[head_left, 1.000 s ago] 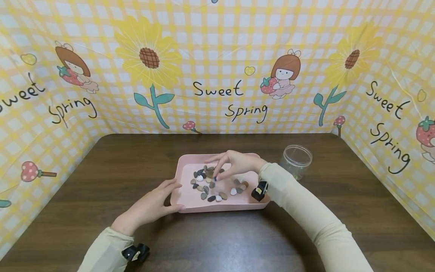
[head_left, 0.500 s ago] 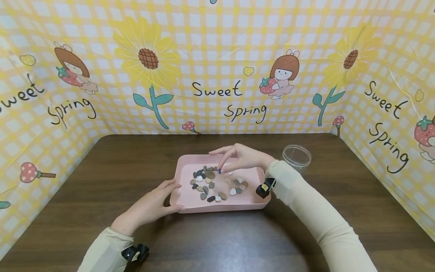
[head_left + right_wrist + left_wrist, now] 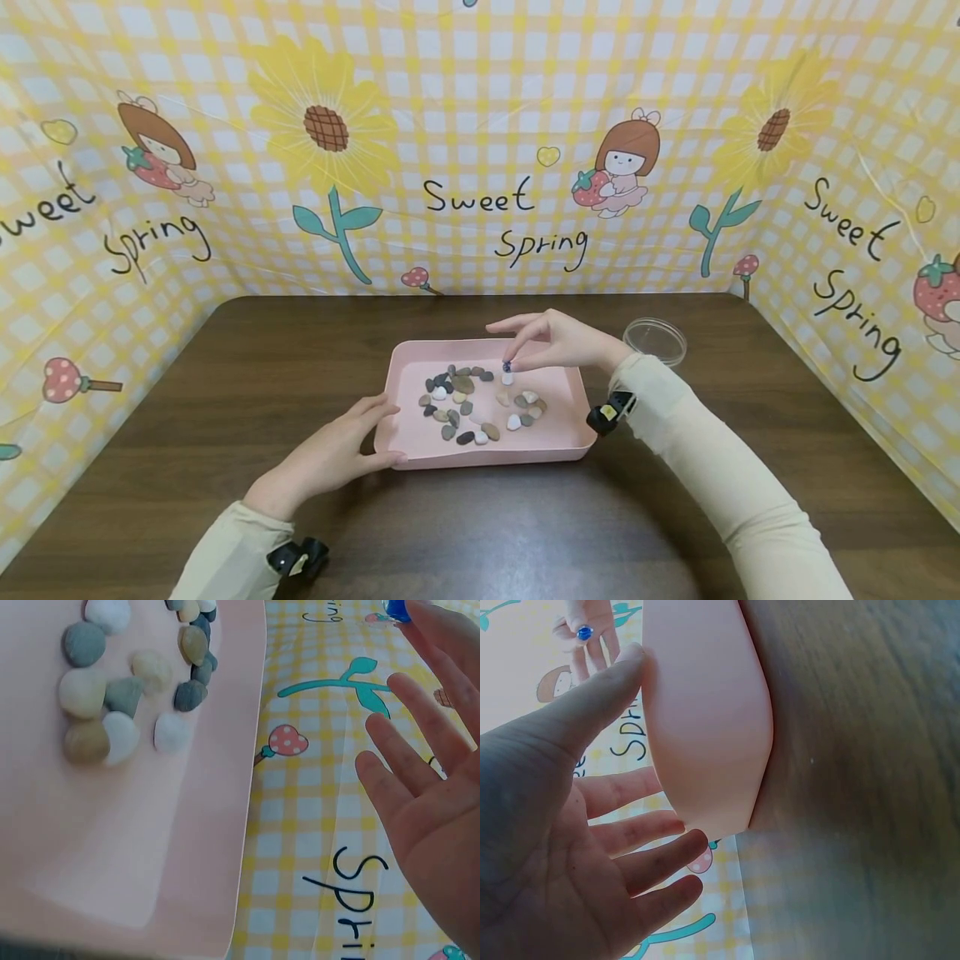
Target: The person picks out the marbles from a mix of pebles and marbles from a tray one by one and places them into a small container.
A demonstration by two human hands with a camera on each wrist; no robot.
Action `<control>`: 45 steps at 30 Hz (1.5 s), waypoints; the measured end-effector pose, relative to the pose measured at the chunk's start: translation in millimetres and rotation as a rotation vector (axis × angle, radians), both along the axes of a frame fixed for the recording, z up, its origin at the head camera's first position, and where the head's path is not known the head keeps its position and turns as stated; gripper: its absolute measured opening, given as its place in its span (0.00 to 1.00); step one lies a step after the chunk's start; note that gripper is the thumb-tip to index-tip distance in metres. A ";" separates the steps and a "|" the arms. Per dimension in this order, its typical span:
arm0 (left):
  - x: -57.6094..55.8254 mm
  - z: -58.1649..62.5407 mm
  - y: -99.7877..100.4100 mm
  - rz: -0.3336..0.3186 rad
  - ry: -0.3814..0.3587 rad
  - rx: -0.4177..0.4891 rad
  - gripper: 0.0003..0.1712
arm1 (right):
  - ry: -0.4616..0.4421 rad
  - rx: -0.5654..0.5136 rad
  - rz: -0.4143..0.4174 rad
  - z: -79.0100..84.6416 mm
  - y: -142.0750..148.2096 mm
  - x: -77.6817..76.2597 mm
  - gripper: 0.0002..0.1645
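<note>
A blue glass marble [image 3: 584, 632] is pinched between the thumb and index finger of my right hand [image 3: 566, 340], above the far right part of the pink tray [image 3: 487, 456]. Its other fingers stay extended, as the right wrist view shows. Just below the marble lies a white pebble [image 3: 507, 377]. My left hand [image 3: 337, 446] rests against the tray's left end with its fingers nearly straight, the thumb [image 3: 622, 671] touching the rim. Pebbles in grey, brown and white lie inside, an open curve of them on the left and a small cluster [image 3: 94, 690] on the right.
A clear round jar [image 3: 655, 342] stands behind the right forearm, which hides its lower part. Brown wooden table [image 3: 480, 533] surrounds the tray. A yellow checked cloth [image 3: 480, 100] hangs behind and at both sides.
My right hand has lifted the marble from among the pebbles and moved right and toward the tray's far side. The left hand and the tray have stayed in place.
</note>
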State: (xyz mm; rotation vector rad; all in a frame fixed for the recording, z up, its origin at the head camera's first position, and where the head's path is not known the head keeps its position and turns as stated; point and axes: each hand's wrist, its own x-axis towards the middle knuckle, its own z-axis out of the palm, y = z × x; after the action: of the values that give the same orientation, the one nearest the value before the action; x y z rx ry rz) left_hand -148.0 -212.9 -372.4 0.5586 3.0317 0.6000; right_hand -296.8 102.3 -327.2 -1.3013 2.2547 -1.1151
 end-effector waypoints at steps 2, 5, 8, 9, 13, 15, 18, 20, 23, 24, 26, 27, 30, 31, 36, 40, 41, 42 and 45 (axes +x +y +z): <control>0.0 0.5 -0.2 -0.002 0.001 -0.002 0.38 | 0.006 -0.001 -0.017 1.0 4.8 0.7 0.06; -0.1 1.0 -0.5 0.002 -0.002 -0.002 0.38 | 0.016 -0.013 -0.035 2.0 12.4 1.3 0.06; -0.5 1.2 -0.4 0.002 -0.003 -0.003 0.38 | 0.022 -0.042 -0.045 3.2 21.1 1.4 0.06; -0.5 1.5 -0.1 0.003 -0.005 -0.003 0.38 | 0.018 -0.051 -0.049 3.3 24.4 1.3 0.06; -0.4 2.7 0.6 0.001 -0.005 -0.004 0.38 | 0.019 -0.063 -0.097 4.6 39.1 1.5 0.06; -0.2 3.1 0.8 -0.003 -0.003 -0.004 0.38 | 0.031 -0.067 -0.126 4.7 47.0 1.8 0.06; -0.1 2.7 0.6 0.000 -0.004 -0.003 0.38 | 0.045 -0.084 -0.162 4.1 58.7 2.3 0.07; -0.4 2.3 0.2 -0.001 -0.003 -0.005 0.38 | 0.050 -0.091 -0.194 3.2 66.5 3.2 0.07; -0.4 1.6 -0.5 0.002 -0.006 -0.005 0.38 | 0.050 -0.104 -0.241 1.1 77.9 4.8 0.07; -0.4 1.5 -0.6 0.003 -0.007 -0.005 0.38 | 0.057 -0.107 -0.255 0.3 81.6 5.7 0.07; -0.1 1.5 -0.5 0.004 -0.007 -0.004 0.38 | 0.066 -0.116 -0.282 -1.6 88.7 7.3 0.08; 0.0 1.5 -0.5 0.004 -0.008 -0.003 0.38 | 0.065 -0.124 -0.294 -2.6 92.3 8.2 0.08; 0.2 1.8 -0.1 0.004 -0.011 -0.002 0.38 | 0.082 -0.143 -0.323 -6.4 102.0 10.7 0.08; 0.2 2.0 0.1 0.005 -0.013 -0.002 0.38 | 0.081 -0.153 -0.334 -8.0 105.1 11.0 0.08; 0.2 1.9 0.3 0.006 -0.020 -0.003 0.38 | 0.106 -0.202 -0.385 -15.9 120.2 12.8 0.08; 0.3 1.7 0.1 0.006 -0.016 0.001 0.38 | 0.117 -0.247 -0.428 -21.6 131.3 13.6 0.09; 0.3 1.6 0.0 0.006 -0.015 0.001 0.38 | 0.115 -0.262 -0.436 -22.7 133.8 13.9 0.10; 0.3 1.6 -0.1 0.006 -0.014 0.002 0.38 | 0.114 -0.280 -0.444 -23.8 136.3 14.0 0.10; 0.1 1.8 -0.3 0.006 -0.015 0.002 0.38 | 0.119 -0.324 -0.471 -26.6 143.3 15.2 0.10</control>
State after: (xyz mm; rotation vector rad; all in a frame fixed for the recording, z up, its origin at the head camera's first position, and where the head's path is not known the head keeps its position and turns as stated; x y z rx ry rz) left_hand -147.9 -213.2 -370.6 0.5422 3.0208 0.6040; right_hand -281.6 245.5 -353.8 -0.9807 2.6348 -1.6598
